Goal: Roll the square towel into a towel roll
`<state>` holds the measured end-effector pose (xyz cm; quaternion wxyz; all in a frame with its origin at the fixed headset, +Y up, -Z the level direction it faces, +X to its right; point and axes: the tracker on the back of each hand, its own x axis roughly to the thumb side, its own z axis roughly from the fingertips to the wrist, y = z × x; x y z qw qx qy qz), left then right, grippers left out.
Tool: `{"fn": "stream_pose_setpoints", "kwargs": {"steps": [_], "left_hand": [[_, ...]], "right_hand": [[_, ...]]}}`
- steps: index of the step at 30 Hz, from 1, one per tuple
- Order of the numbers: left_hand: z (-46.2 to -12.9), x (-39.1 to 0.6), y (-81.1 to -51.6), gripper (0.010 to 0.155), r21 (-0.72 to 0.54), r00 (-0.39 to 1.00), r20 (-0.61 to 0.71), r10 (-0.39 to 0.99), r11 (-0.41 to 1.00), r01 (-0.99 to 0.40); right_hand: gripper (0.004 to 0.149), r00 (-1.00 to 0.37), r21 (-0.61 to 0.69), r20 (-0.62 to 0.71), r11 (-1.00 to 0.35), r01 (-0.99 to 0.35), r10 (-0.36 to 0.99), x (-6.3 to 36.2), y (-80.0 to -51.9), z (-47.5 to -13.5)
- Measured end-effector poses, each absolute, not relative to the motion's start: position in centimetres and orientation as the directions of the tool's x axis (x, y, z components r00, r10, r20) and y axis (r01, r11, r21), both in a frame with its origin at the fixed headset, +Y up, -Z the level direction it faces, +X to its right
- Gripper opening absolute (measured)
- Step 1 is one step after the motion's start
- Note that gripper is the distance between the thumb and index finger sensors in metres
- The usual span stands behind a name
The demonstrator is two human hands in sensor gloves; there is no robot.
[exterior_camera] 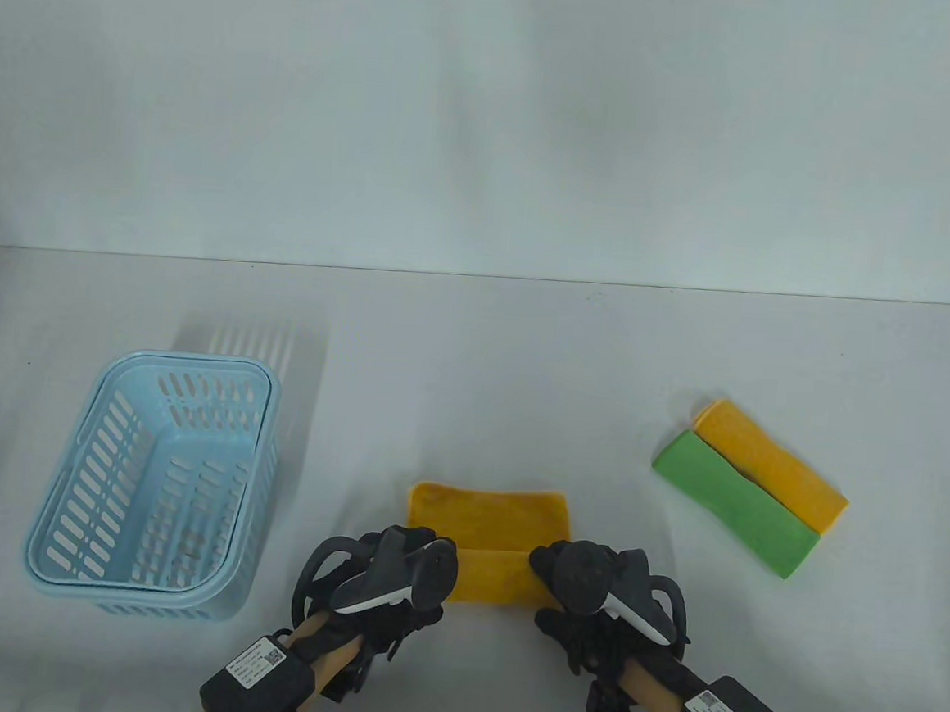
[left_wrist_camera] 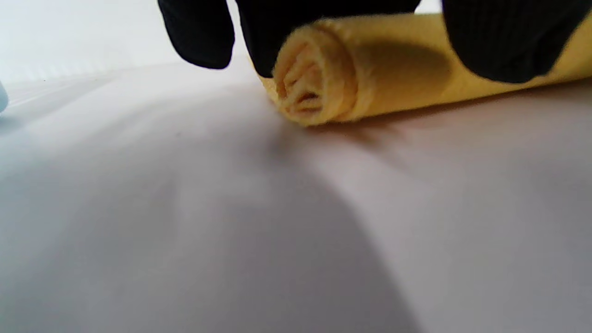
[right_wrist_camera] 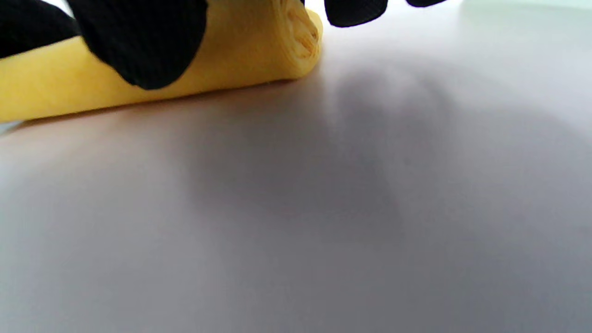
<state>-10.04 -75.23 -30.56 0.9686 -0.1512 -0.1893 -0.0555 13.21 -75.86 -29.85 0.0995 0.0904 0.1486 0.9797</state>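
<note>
A yellow towel (exterior_camera: pixel 489 538) lies on the white table near the front edge, its near part rolled up and its far part flat. My left hand (exterior_camera: pixel 417 569) rests on the roll's left end, and my right hand (exterior_camera: pixel 556 580) rests on its right end. In the left wrist view the roll's spiral end (left_wrist_camera: pixel 314 78) shows under my gloved fingers (left_wrist_camera: pixel 499 41). In the right wrist view the other end (right_wrist_camera: pixel 296 41) shows under my fingers (right_wrist_camera: pixel 143 46). The fingers curl over the roll's top.
A light blue slotted basket (exterior_camera: pixel 157 487) stands at the left. A green folded towel (exterior_camera: pixel 734 504) and an orange-yellow folded towel (exterior_camera: pixel 774 466) lie side by side at the right. The table's far edge (exterior_camera: pixel 481 278) meets a white wall.
</note>
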Motion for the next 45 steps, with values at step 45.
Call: {"fn": "stream_pose_setpoints", "kwargs": {"steps": [45], "left_hand": [[-32.5,-14.8,-74.4,0.076,-0.361,0.963,0.018,0.27,0.9,-0.245]], "right_hand": [[0.067,-0.829,0.246,-0.206,-0.792,-0.558,0.52,17.8,-75.6,-31.7]]}}
